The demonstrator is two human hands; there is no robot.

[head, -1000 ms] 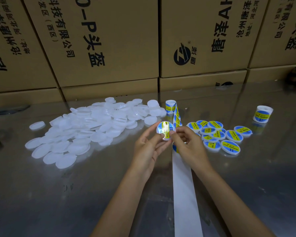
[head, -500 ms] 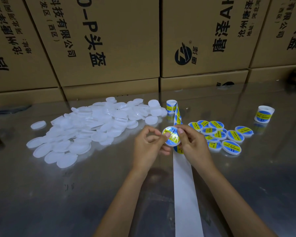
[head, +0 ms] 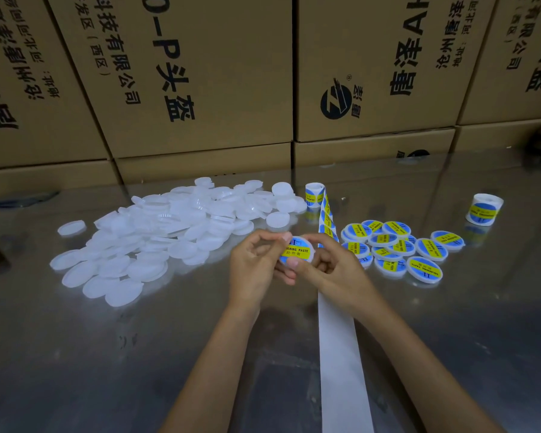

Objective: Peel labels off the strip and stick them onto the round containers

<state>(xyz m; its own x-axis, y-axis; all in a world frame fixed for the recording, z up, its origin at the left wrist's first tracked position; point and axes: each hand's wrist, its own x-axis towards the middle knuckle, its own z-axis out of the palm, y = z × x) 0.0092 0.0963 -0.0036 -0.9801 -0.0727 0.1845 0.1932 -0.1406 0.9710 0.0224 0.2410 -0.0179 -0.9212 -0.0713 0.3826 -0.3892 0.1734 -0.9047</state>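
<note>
Round container, label up, pinched between left hand and right hand, both curled round its rim, above the strip.

The round white container with the blue and yellow label reads "ERING PASTE" in black on its yellow band, with small Chinese characters beneath that are too fine to make out. Behind it, the brown cardboard box on the left bears "-P头盔" and "科技有限公司" in black. The brown cardboard box on the right carries a round black logo and large black characters printed sideways.
</note>
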